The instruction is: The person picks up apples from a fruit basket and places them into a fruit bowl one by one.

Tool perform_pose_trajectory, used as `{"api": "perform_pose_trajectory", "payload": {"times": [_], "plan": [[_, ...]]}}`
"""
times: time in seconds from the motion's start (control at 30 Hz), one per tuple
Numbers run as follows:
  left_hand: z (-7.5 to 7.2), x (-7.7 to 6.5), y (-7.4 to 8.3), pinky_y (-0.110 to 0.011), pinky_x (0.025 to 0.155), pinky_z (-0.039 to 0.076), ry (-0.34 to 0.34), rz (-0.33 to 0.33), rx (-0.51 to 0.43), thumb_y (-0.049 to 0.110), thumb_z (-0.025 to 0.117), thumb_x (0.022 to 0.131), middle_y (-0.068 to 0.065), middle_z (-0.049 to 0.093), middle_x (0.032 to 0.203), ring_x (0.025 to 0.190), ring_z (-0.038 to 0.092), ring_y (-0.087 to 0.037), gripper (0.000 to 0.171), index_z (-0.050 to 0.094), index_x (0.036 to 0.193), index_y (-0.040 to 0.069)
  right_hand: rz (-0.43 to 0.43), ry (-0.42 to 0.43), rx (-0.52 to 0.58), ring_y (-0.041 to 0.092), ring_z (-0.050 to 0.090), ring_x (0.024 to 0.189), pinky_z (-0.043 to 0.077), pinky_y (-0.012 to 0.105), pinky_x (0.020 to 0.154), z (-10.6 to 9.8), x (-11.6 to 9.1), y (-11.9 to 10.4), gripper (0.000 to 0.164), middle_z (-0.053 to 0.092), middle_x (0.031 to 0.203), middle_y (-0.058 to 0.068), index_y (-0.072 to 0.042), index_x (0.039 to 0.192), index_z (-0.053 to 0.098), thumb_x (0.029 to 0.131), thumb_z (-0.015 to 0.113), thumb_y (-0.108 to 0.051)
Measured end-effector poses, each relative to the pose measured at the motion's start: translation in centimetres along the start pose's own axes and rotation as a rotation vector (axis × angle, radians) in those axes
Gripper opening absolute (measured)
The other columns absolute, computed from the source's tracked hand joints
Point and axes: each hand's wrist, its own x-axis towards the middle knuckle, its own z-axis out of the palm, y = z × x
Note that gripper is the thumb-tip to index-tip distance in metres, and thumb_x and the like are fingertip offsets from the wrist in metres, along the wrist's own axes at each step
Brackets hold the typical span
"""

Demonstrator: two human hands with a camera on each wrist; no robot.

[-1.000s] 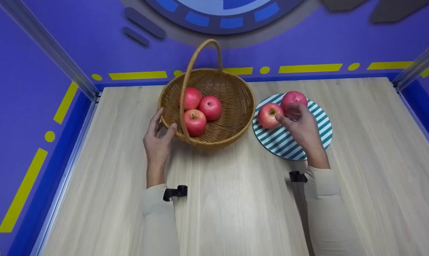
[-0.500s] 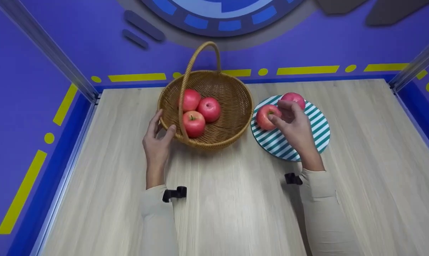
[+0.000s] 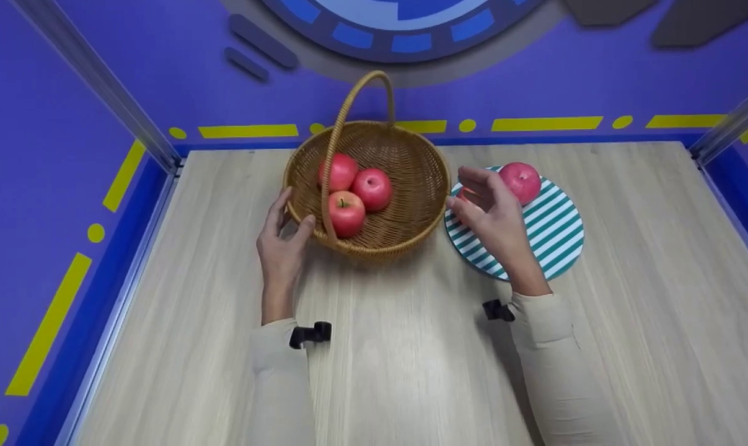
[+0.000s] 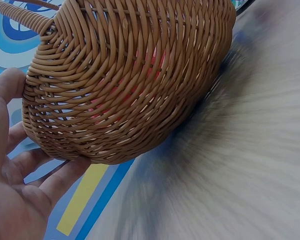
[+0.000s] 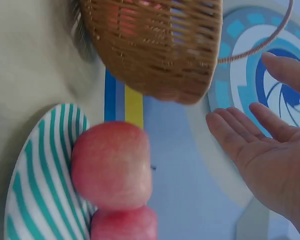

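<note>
In head view we lose one apple (image 5: 111, 166) mostly behind our right hand (image 3: 495, 217), loosely spread, ungripping | left hand (image 3: 282, 251) spread, touching basket (image 4: 125, 90)

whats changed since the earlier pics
The right hand has moved left toward the basket, in the head view now hiding most of the left apple on the plate. It holds nothing; nothing was grasped or released. Unchanged: the left hand touches the basket, three apples sit inside it, two on the plate.
</note>
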Motion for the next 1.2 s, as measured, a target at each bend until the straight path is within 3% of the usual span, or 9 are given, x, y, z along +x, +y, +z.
{"api": "perform_pose_trajectory", "payload": {"times": [0.23, 0.47, 0.87, 1.2], "plan": [[0.0, 0.0, 0.0, -0.056, 0.110, 0.047, 0.002, -0.010, -0.033, 0.012, 0.079, 0.096, -0.008, 0.050, 0.160, 0.139, 0.049, -0.034, 0.063, 0.057, 0.155, 0.013, -0.040, -0.075, -0.025, 0.029, 0.060, 0.135, 0.049, 0.041, 0.111, 1.5, 1.5, -0.6, 0.057, 0.061, 0.145, 0.018, 0.001, 0.144, 0.057, 0.095, 0.082, -0.013], [0.0, 0.0, 0.0, -0.059, 0.107, 0.048, -0.007, -0.016, -0.054, 0.009, 0.080, 0.095, -0.012, 0.048, 0.161, 0.141, 0.048, -0.040, 0.068, 0.053, 0.157, 0.010, 0.001, -0.167, -0.103, 0.026, 0.057, 0.137, 0.049, 0.039, 0.110, 3.1, 3.0, -1.4, 0.060, 0.060, 0.147, 0.012, 0.000, 0.147, 0.055, 0.096, 0.082, -0.017], [-0.2, -0.1, 0.0, -0.054, 0.111, 0.046, -0.009, -0.007, -0.052, 0.017, 0.081, 0.096, -0.003, 0.050, 0.160, 0.137, 0.050, -0.030, 0.062, 0.059, 0.154, 0.016, 0.013, -0.275, -0.174, 0.033, 0.056, 0.135, 0.046, 0.040, 0.112, 6.3, 5.0, -1.2, 0.058, 0.060, 0.144, 0.017, 0.001, 0.147, 0.054, 0.098, 0.080, -0.017], [-0.1, 0.0, 0.2, -0.059, 0.111, 0.044, -0.012, 0.000, -0.051, 0.017, 0.081, 0.095, 0.001, 0.051, 0.159, 0.136, 0.050, -0.030, 0.063, 0.059, 0.154, 0.016, -0.013, -0.244, -0.230, 0.027, 0.061, 0.130, 0.050, 0.037, 0.108, 7.0, 4.6, -0.5, 0.048, 0.063, 0.139, 0.016, 0.000, 0.142, 0.059, 0.100, 0.076, -0.016]]}}
